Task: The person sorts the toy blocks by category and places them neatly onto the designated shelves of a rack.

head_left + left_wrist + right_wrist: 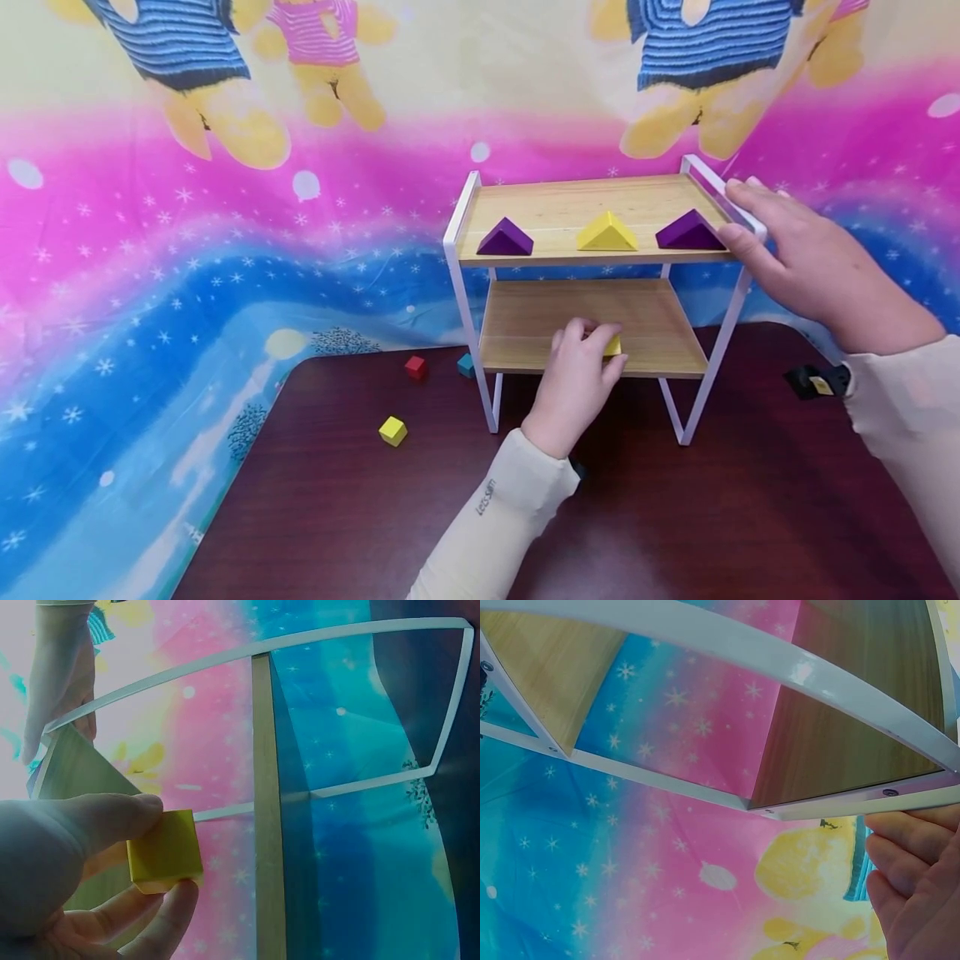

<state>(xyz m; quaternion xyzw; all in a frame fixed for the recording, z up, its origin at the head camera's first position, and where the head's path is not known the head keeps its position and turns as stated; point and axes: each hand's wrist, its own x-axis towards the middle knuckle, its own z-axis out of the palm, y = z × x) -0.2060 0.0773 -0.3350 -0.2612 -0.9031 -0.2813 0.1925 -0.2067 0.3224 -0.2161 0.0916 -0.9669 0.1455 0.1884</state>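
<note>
My left hand (pixel 572 379) pinches a yellow cube (pixel 165 851) between thumb and fingertips. In the head view the hand mostly hides the cube and overlaps the front of the lower shelf (pixel 525 321) of a small two-tier rack. My right hand (pixel 821 262), its fingers extended, rests against the white metal rail (pixel 716 187) at the rack's right end. Along the front of the upper shelf (pixel 555 200) stand a purple triangular block (pixel 506 238), a yellow triangular block (pixel 607 233) and another purple triangular block (pixel 690 232), the last close by my right thumb.
On the dark red table (pixel 322 508), left of the rack, lie a red cube (pixel 416 367), a blue cube (pixel 466 365) and a yellow cube on the table (pixel 393 431). A printed cloth backdrop (pixel 225 250) hangs behind. The rack's white legs (pixel 712 375) stand on the tabletop.
</note>
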